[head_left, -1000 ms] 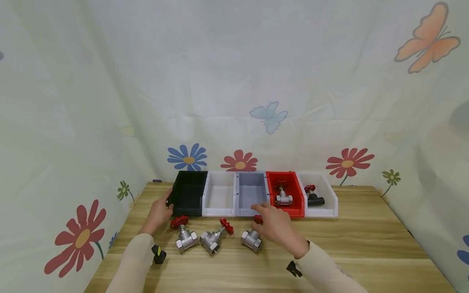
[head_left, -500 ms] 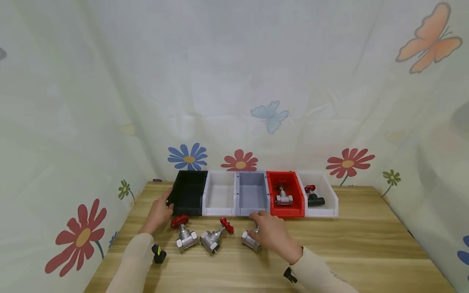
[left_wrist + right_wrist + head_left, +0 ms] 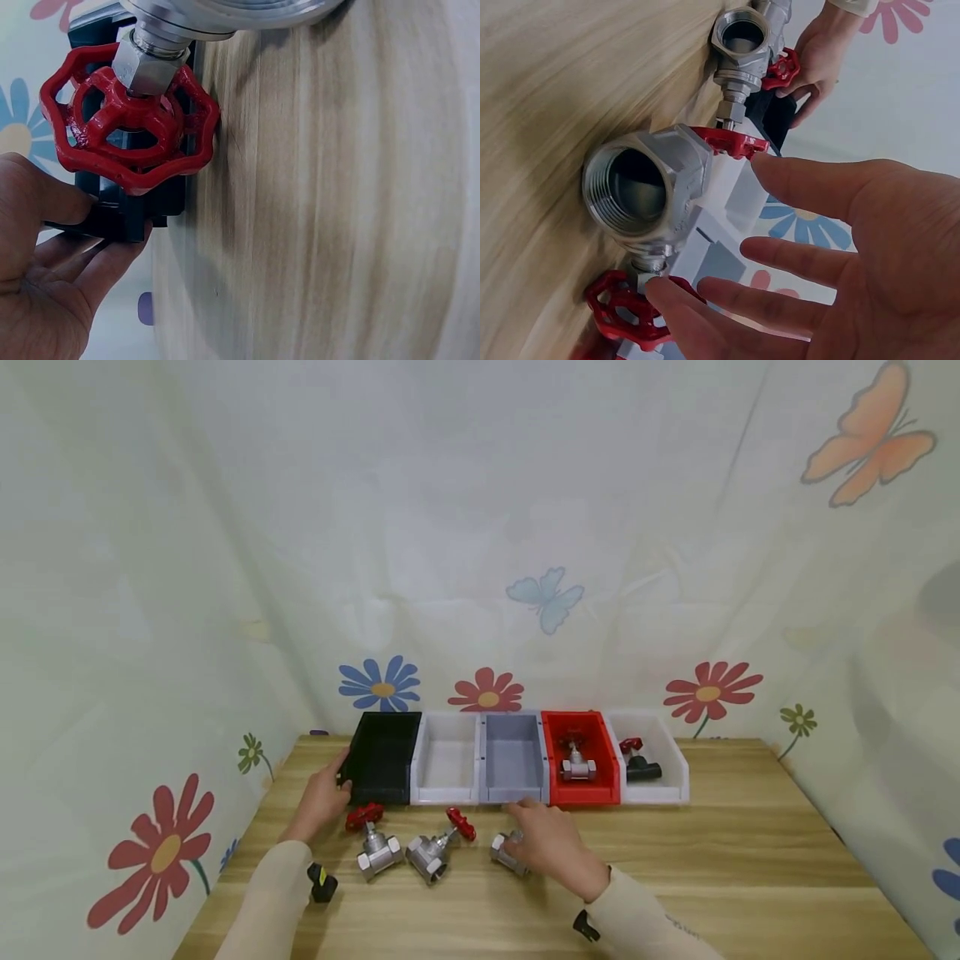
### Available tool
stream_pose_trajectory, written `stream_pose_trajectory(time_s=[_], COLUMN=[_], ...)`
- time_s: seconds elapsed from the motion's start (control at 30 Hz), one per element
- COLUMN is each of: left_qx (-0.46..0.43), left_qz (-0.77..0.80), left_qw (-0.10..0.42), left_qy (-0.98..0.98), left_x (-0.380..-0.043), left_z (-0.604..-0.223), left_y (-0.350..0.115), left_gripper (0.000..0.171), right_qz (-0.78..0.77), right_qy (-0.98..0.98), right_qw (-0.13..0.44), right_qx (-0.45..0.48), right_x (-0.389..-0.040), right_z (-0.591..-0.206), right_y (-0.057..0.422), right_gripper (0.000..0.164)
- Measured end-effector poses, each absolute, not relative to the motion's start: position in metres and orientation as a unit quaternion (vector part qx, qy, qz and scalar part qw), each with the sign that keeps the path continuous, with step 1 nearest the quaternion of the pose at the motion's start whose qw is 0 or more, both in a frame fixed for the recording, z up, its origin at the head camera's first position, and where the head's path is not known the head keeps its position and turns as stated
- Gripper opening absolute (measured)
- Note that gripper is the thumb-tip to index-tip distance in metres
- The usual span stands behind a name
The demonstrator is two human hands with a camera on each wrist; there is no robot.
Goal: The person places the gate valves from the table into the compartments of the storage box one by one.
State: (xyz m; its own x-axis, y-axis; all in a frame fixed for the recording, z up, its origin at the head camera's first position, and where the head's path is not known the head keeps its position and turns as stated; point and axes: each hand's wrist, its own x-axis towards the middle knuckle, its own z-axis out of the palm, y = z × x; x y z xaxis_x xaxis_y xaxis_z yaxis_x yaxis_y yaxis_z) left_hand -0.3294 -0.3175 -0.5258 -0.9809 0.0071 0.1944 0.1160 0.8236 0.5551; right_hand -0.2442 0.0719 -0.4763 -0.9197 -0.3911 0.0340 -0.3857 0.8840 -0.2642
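Note:
My left hand (image 3: 321, 799) grips the left wall of the black bin (image 3: 384, 760); in the left wrist view the thumb lies over the edge and the fingers (image 3: 112, 270) are beneath. My right hand (image 3: 551, 845) is over the rightmost loose gate valve (image 3: 507, 855), partly hiding it. In the right wrist view its fingers are spread and loosely bent around that valve's steel body (image 3: 649, 187), one fingertip at the stem beside the red handwheel (image 3: 626, 315). Two more steel valves with red handwheels, a left one (image 3: 378, 853) and a middle one (image 3: 429, 857), lie on the table.
Right of the black bin stand a white bin (image 3: 447, 760), a grey bin (image 3: 514, 760), a red bin (image 3: 600, 789) holding a steel valve (image 3: 577, 766), and another white bin (image 3: 667, 793) holding a black valve (image 3: 641, 768). A printed curtain (image 3: 450, 527) hangs behind the wooden table (image 3: 720, 860).
My right hand has moved left and lower over the rightmost valve, covering its red handwheel in the head view. The left hand keeps its grip on the black bin.

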Motion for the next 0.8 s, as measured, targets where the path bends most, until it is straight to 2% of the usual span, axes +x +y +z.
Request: stream_pose_trajectory(time_s=[0.33,0.57,0.8], left_qx=[-0.030,-0.044,-0.039], left_qz=[-0.294,-0.293,-0.292], left_qw=[0.091,0.104,0.106], left_qy=[-0.951,-0.949,-0.950], left_x=[-0.331,-0.332,-0.329], left_z=[-0.528,-0.534,-0.532], left_y=[-0.321,-0.322,-0.321], left_gripper=[0.065,0.065,0.064], right_qz=[-0.123,-0.113,-0.131], right_qy=[0.965,0.967,0.964], right_qw=[-0.011,0.009,0.004], right_qx=[-0.230,-0.227,-0.231], right_x=[-0.247,-0.249,-0.251], right_z=[-0.488,-0.497,-0.506], right_y=[0.067,0.066,0.065], right_gripper=[0.055,0.056,0.048])
